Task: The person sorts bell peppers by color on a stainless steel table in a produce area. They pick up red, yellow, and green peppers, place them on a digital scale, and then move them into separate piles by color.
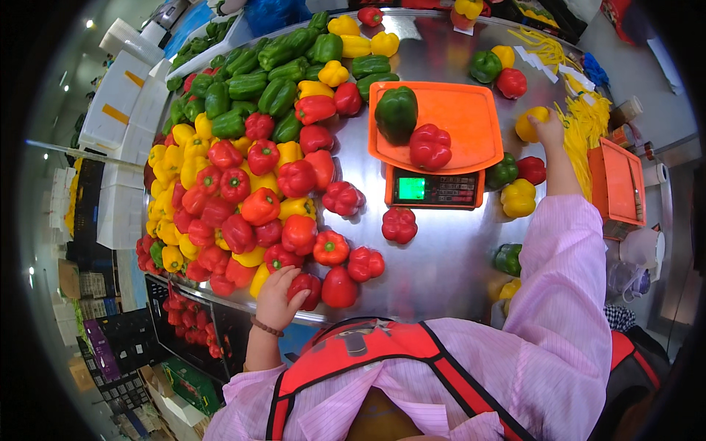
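My right hand is closed around a yellow bell pepper at the right side of the steel table. At the near edge of the pepper heap, my left hand has its fingers apart, its thumb against a red bell pepper. Between the hands stands a digital scale with a lit green display and an orange tray. On the tray sit a green bell pepper and a red one. Another red bell pepper lies before the scale.
Mixed peppers are heaped across the table's left. Close to my right forearm lie a green pepper and a yellow pepper. Yellow ties and an orange box line the right edge. White foam boxes stand at left.
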The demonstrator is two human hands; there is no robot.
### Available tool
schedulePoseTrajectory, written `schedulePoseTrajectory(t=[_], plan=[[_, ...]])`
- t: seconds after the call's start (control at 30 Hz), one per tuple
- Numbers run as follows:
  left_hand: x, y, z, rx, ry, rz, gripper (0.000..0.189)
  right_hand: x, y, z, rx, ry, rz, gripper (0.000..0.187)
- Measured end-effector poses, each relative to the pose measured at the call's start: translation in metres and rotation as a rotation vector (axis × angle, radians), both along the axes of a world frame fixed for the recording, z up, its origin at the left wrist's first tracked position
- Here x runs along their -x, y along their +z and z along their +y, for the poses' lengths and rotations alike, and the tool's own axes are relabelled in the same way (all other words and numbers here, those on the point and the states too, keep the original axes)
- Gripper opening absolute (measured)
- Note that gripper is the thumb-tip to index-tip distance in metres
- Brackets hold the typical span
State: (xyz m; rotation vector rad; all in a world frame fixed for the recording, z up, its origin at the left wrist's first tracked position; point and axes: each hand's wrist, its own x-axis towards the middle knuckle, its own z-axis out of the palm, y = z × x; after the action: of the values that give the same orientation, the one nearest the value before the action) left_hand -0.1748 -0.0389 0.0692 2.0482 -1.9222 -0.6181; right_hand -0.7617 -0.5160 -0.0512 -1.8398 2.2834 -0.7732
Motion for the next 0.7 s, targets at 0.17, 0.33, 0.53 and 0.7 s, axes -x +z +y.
schedulePoseTrajectory(t=[0.17, 0.33, 0.53, 0.7], plan=[[0.0, 0.0, -0.006, -0.015, 0.002, -0.011, 0.048, 0.011, -0.011, -0.006, -0.037, -0.051, 0.269, 0.079], [0.005, -0.001, -0.015, 0.015, -0.036, -0.007, 0.048, -0.175, 0.109, 0.022, 0.283, 0.622, -0.292, 0.067], [0.018, 0.011, -0.043, 0.09, -0.057, 0.008, 0.048, -0.296, 0.124, 0.077, 0.057, 1.047, -0.165, 0.077], [-0.002, 0.01, -0.033, 0.098, 0.036, -0.03, 0.05, -0.264, 0.126, 0.04, 0.078, 0.909, -0.308, 0.075]])
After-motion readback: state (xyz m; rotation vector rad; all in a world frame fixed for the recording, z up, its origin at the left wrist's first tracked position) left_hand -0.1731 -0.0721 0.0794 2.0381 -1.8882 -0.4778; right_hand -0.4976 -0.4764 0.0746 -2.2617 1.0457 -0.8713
